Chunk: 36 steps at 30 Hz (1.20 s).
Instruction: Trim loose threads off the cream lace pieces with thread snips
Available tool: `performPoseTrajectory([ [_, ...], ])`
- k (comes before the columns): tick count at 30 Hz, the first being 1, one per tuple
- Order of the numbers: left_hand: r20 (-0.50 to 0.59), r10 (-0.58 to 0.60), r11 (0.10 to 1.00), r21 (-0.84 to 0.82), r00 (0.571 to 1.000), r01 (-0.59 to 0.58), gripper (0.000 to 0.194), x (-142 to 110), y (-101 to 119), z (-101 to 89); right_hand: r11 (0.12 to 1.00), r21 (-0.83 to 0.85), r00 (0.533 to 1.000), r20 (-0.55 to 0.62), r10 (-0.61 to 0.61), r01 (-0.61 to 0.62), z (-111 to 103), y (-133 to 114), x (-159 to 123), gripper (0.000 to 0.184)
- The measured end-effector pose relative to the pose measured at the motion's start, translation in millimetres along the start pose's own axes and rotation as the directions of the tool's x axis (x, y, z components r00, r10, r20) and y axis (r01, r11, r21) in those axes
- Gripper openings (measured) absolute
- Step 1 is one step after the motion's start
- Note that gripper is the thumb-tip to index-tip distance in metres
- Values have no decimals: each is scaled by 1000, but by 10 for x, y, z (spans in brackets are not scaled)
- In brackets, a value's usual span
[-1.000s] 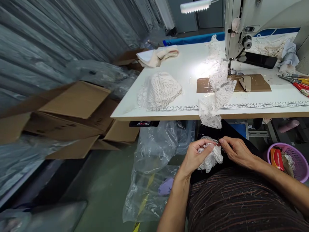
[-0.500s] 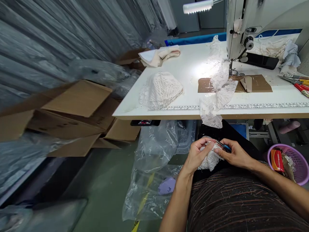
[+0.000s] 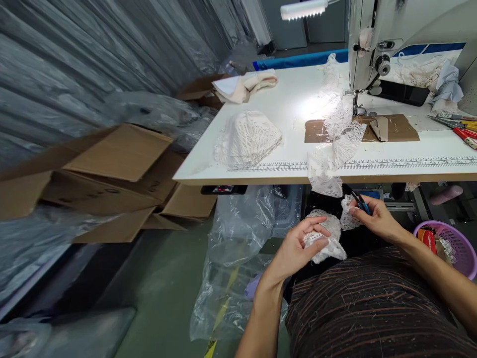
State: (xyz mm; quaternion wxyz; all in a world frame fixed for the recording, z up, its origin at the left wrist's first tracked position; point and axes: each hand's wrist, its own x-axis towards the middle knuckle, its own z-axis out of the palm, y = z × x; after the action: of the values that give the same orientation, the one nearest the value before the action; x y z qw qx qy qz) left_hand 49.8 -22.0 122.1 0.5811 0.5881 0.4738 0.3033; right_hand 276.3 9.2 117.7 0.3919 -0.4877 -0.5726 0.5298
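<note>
Beyond and to the left of the left fingers, one stack of white lace (image 3: 251, 141) sits on the counter (image 3: 201, 166), its layers too close to count. The left hand (image 3: 292, 252) grips a bunched lace piece (image 3: 330, 246) between fingers and thumb, above the lap. Ahead of both hands, one lace strip (image 3: 335, 154) runs beside the sewing machine's (image 3: 359, 54) needle and over the counter's edge. The right hand's fingers hold one pair of blue-handled snips (image 3: 362, 204) and a smaller lace scrap (image 3: 347, 215) — two handheld pieces, seemingly apart. The work looks partway along: a cut appears made, while trimming elsewhere on the lace cannot be judged — nor can the stack's finish.
</note>
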Motion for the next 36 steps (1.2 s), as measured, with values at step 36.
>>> performPoseTrajectory([
  [36, 43, 299, 934, 190, 953, -302, 20, 131, 59, -38, 993, -38, 929, 360, -89, 110, 113, -211, -193, 25],
])
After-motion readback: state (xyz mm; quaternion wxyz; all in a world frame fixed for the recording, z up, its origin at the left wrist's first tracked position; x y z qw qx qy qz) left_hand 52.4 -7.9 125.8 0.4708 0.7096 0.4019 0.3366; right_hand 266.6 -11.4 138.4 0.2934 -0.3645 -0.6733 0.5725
